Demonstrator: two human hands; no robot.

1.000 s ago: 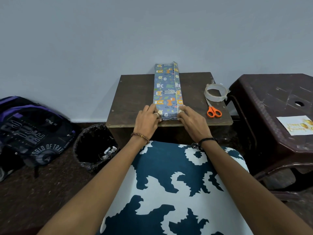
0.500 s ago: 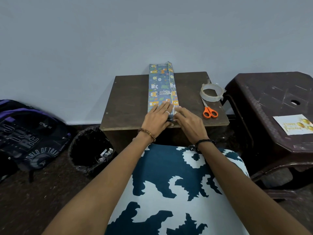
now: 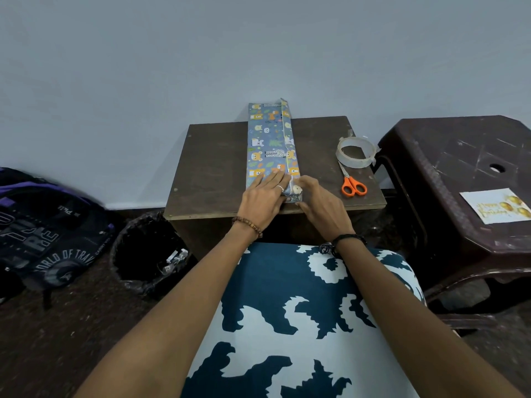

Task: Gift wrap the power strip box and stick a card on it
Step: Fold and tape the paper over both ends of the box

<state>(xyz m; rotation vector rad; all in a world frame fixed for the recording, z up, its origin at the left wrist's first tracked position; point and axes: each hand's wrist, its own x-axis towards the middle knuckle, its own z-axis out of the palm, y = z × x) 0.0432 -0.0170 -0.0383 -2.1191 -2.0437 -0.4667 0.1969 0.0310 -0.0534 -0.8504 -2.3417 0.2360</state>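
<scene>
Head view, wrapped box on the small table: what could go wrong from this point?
1. The long box in blue animal-print paper overhangs the brown wooden table's far edge, so a push could tip it.
2. Left hand presses and right hand works the near end fold; the clear tape roll lies apart, so releasing to fetch it may let the fold spring open.
</scene>
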